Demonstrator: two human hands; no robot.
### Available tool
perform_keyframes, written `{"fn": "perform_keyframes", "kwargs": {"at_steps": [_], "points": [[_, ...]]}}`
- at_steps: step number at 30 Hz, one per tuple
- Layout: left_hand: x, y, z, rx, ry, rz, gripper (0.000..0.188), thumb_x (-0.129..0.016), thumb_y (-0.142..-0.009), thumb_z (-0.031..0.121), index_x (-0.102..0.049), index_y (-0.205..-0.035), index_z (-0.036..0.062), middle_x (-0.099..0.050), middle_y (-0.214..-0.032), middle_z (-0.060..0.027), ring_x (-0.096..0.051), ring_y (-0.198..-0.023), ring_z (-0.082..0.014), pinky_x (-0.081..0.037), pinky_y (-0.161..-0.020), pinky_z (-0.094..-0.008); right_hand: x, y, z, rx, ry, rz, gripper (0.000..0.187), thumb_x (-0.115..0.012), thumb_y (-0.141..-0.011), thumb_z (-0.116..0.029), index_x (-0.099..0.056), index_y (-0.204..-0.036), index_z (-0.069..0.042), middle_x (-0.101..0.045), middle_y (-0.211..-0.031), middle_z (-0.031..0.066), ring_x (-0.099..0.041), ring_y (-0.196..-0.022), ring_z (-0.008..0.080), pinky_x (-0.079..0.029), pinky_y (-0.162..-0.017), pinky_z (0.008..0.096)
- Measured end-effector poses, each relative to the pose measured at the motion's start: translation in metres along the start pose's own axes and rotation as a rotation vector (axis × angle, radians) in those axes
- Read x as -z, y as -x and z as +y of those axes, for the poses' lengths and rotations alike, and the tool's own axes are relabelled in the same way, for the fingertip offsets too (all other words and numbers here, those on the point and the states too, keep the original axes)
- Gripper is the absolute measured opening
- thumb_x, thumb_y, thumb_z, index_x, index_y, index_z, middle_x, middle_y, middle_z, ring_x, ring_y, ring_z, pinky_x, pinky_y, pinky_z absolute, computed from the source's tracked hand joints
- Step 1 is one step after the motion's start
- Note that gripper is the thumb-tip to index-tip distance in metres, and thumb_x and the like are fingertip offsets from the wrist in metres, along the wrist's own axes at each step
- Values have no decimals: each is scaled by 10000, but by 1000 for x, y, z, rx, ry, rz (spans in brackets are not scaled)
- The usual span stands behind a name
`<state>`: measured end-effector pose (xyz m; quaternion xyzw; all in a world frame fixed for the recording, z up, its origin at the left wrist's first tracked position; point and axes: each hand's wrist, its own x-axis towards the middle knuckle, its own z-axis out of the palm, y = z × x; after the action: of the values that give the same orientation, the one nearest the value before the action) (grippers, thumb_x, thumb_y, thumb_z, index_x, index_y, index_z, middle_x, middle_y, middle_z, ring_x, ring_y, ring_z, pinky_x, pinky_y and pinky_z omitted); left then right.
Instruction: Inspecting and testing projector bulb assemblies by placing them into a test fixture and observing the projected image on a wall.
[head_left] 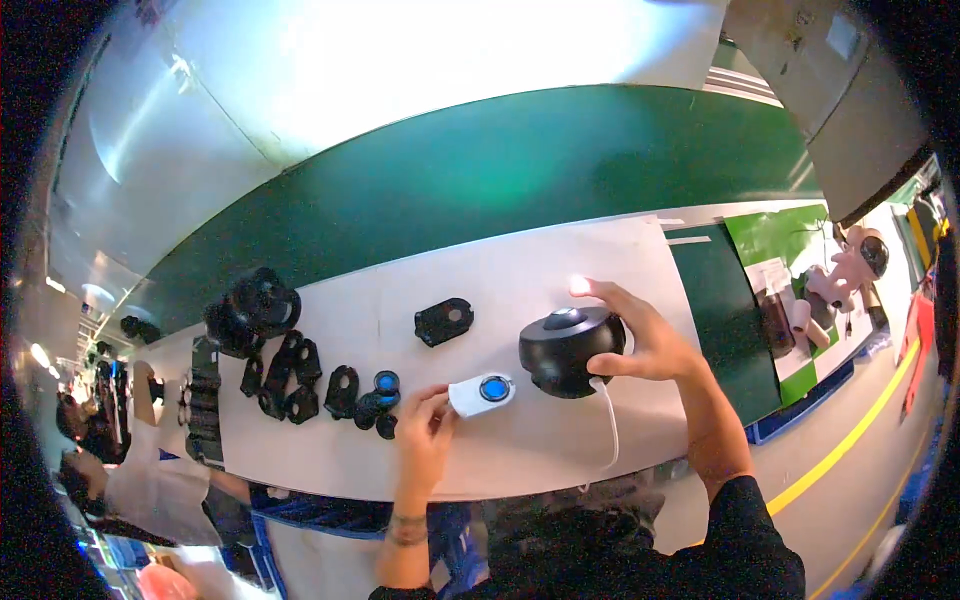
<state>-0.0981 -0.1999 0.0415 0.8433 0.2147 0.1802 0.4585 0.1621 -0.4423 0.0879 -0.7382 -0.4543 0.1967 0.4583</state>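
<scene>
Between the fingers of my left hand (pixel 424 432) is a white plate-shaped part (pixel 466 397) with a round blue lens-like disc (pixel 494 388), held just above the table. My right hand (pixel 655 345) is wrapped around the right side of a black rounded device (pixel 557 352), thumb on its near side and index finger past its far side. A bright spot of light glows at that fingertip. From the device's near side a white cable (pixel 614 430) runs down toward the table's front edge. A flat black plate with a hole (pixel 445 322) lies beyond the white part.
To the left lie several black plates (pixel 290 375), small round black parts (pixel 370 408) and a heap of black rounded housings (pixel 252 308). A green mat (pixel 780 245) with white and dark parts is at the right. A green panel (pixel 480 160) runs behind the white table (pixel 560 450).
</scene>
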Motion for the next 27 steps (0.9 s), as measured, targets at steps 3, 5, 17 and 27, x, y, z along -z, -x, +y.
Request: {"fn": "perform_keyframes", "kwargs": {"at_steps": [3,5,17,27], "points": [[0,0,7,-216,-351,9,339,-670,-830,26,-614,-1159,-28,-637,-1148,-109,-632,-796,-205,-526,-708,-298,-1,-1,1,29,49,-13,963,-796,-723,-526,-413,-1391,52,-464,-1398,274,-457,-1313,393,-351,-1114,422],[9,0,17,-125,-389,-123,408,-700,-786,44,-614,-1181,-15,-604,-1201,-161,-633,-813,-285,-532,-716,-351,0,-2,-3,37,64,-33,957,-792,-729,-528,-415,-1390,53,-464,-1396,266,-453,-1316,391,-353,-1113,421],[12,-121,-5,-412,-582,-98,489,-764,-789,220,-622,-1238,88,-562,-1265,-156,-551,-1155,-350,-459,-984,-418,-1,-5,-11,35,-49,-23,915,-778,-752,-509,-419,-1385,44,-481,-1371,250,-477,-1287,378,-364,-1098,414],[2,-52,64,-179,-7,-462,421,-714,-881,243,-630,-1227,19,-614,-1151,-138,-618,-1039,-253,-482,-896,-350,-1,-7,-7,56,-22,-38,909,-747,-772,-536,-416,-1392,40,-485,-1369,251,-494,-1268,372,-373,-1090,413]]}}
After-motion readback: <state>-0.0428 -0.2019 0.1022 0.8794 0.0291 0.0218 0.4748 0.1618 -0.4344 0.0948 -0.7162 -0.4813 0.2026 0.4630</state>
